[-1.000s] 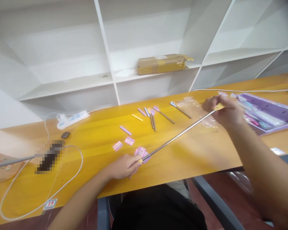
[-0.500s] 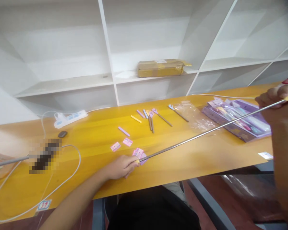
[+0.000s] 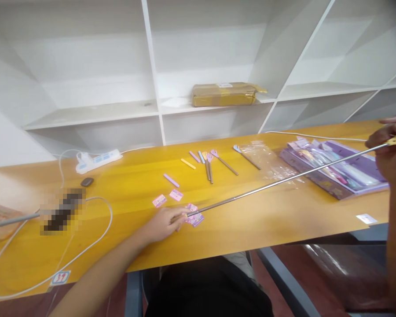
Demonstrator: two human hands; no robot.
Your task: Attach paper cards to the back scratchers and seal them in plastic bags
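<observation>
A telescopic back scratcher (image 3: 267, 186) with a thin metal rod is stretched long and slanting across the table. My left hand (image 3: 161, 223) is closed on its near end, just beside several pink cards (image 3: 196, 219). At the far right, my right hand (image 3: 391, 149) grips the other end, around a yellow tip whose shape is partly cut off by the frame edge. Shorter back scratchers with purple (image 3: 226, 163), yellow (image 3: 205, 164) and blue (image 3: 247, 157) claws lie beyond the rod. Near them are loose coloured sticks, among them a purple stick (image 3: 170, 180) and a yellow stick (image 3: 188, 164).
A purple open box (image 3: 341, 192) with bagged items stands at the right, beside clear plastic bags (image 3: 264, 160). On the left are a power strip (image 3: 99, 161), a small dark object (image 3: 87, 182) and a looped white cable (image 3: 110, 220). A taped carton (image 3: 224, 94) occupies the shelf.
My right hand has moved a little to the right and down with its end of the rod. My left hand has shifted slightly up and left, keeping its grip. The view has shifted a little.
</observation>
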